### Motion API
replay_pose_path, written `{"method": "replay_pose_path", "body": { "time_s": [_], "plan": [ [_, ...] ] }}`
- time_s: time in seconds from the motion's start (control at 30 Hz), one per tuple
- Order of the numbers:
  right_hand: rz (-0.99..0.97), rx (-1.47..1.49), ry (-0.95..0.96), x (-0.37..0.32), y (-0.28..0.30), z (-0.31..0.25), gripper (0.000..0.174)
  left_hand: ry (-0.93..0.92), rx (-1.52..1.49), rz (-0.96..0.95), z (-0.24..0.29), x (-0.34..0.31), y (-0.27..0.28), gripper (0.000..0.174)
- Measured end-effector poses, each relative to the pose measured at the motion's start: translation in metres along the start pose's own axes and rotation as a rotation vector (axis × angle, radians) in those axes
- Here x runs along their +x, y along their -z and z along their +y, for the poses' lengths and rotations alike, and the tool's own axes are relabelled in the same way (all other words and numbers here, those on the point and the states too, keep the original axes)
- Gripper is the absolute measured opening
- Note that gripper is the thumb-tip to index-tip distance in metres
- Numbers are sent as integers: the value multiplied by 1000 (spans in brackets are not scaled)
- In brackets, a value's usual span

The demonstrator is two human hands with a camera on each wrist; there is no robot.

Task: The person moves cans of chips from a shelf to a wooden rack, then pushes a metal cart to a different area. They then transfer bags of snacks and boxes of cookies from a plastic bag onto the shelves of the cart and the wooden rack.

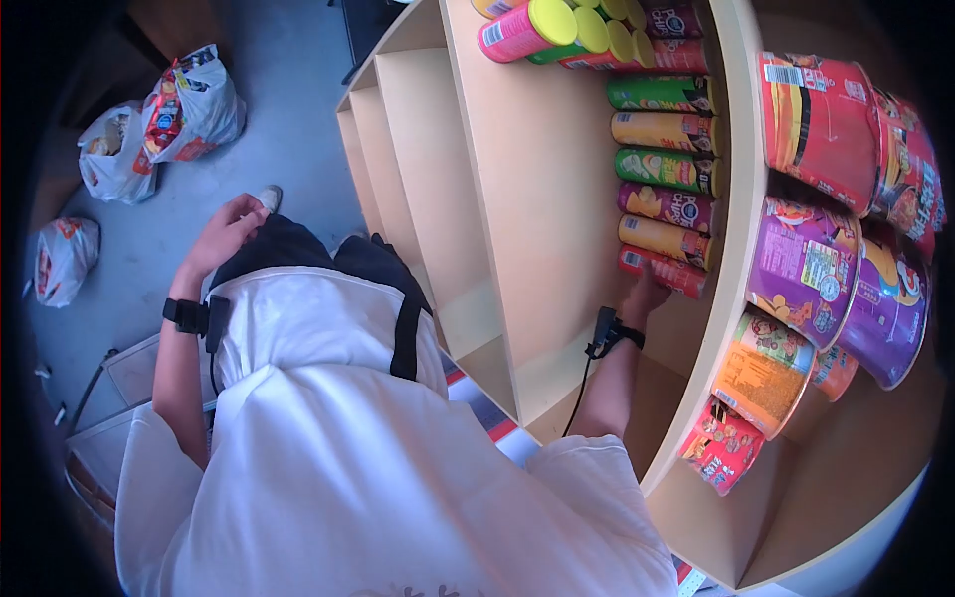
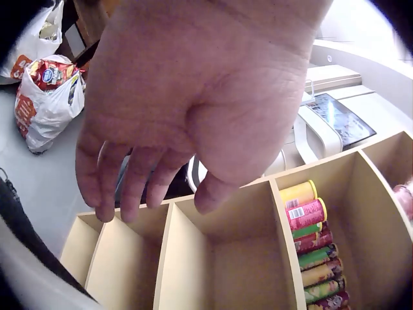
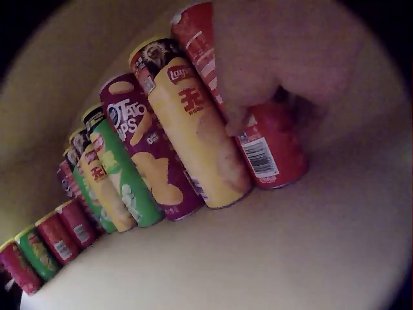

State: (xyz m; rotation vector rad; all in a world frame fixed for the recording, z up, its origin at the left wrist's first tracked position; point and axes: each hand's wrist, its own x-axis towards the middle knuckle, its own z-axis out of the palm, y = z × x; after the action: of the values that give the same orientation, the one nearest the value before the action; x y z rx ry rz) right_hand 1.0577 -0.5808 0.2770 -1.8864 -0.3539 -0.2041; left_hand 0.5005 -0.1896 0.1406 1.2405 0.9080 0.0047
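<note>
My right hand point(image 1: 649, 290) reaches into a shelf compartment and grips a red chip can point(image 3: 274, 152) at the near end of a row. Its fingers wrap round the can's side in the right wrist view. Right beside that can stands a yellow chip can point(image 3: 197, 129), followed by a purple chip can point(image 3: 151, 155) and a green one point(image 3: 126, 171). My left hand point(image 1: 231, 234) hangs by the thigh, holding nothing. In the left wrist view its fingers point(image 2: 132, 187) are loosely extended, palm toward the camera.
A wooden shelf point(image 1: 557, 199) rises along my right side. Instant noodle tubs point(image 1: 821, 129) fill the neighbouring compartment, including purple ones point(image 1: 806, 269). More chip cans with yellow lids point(image 1: 552, 22) are grouped farther along. Plastic bags point(image 1: 194, 104) of packaged goods lie on the floor to the left.
</note>
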Motion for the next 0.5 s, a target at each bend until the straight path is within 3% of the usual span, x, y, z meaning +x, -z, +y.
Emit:
{"method": "replay_pose_path", "body": {
  "time_s": [0.17,0.23,0.27,0.33,0.37,0.43,0.47,0.5],
  "plan": [
    [15,-17,63,5,5,15,67,-6,95,29,22,0,22,22],
    [-118,-100,-105,4,14,17,79,-2,132,15,24,1,27,21],
    [-95,-101,-114,7,31,38,79,-10,108,-17,19,5,28,21],
    [42,-650,-213,5,71,99,67,-10,104,-66,24,11,28,21],
    [74,-651,-234,-16,73,85,67,-5,128,-98,32,12,28,21],
    [-156,-1156,48,-72,71,52,46,2,200,-184,41,24,34,23],
    [-129,-1167,5,-112,55,23,46,3,232,-221,47,31,41,23],
    [128,-772,-77,-158,28,-10,31,-3,265,-262,52,38,46,24]
  ]
}}
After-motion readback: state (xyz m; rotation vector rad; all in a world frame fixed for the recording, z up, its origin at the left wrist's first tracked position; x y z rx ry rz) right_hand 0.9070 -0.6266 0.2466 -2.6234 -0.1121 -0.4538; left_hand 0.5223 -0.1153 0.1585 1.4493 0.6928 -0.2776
